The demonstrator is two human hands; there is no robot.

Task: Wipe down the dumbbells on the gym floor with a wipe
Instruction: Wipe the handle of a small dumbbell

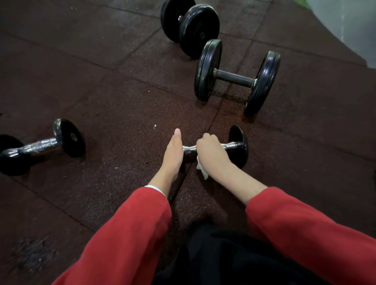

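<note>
The right hand curls round the small dumbbell handle, white wipe beneath its fingers; the bar runs left-right. The left hand, fingers straight and together, braces the hidden near-left end; unwiped chrome lies just right of the right fingers.

**gymrat_22:** what's the room like besides the gear?

**remote_op:** From my feed it's mostly dark reddish-brown rubber floor tiles, speckled up close. A seam runs diagonally through the middle of the frame. I can see a tiny white speck on the tile just left of centre and a rough, scuffed patch at lower left. In the upper right corner the tiles end at a curved edge against a smooth grey surface, with a sliver of green at the top edge.
</note>
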